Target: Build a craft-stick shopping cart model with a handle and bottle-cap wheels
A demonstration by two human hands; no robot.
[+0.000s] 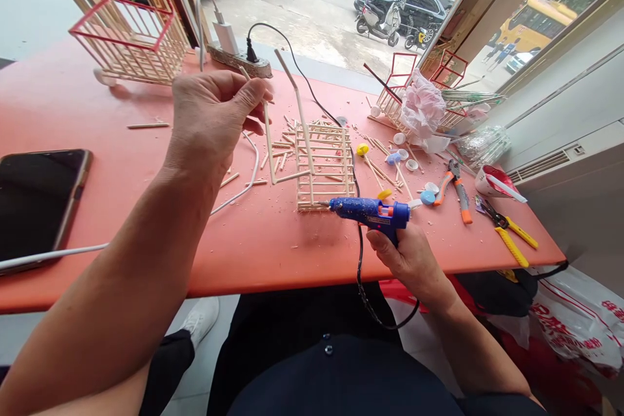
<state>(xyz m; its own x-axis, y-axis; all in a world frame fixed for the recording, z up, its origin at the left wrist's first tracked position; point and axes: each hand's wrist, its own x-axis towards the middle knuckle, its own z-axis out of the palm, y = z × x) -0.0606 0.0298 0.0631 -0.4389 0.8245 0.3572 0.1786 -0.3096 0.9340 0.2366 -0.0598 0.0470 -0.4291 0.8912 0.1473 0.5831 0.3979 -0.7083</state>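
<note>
My left hand is closed, its fingertips pinching the upper end of a pale wooden stick frame. The frame's long arms rise at an angle, and its lower bar reaches the small wooden stick basket. A short stick end also pokes out above my fingers. My right hand is wrapped around the handle of a blue hot glue gun. The gun points left, its nozzle at the basket's near lower edge. Whether the nozzle touches the wood I cannot tell.
Cut sticks lie scattered behind the basket. Orange-handled pliers, yellow-handled pliers and a cup stand right. A phone lies left. Red-rimmed stick carts and a power strip are at the back. The gun's black cord hangs over the edge.
</note>
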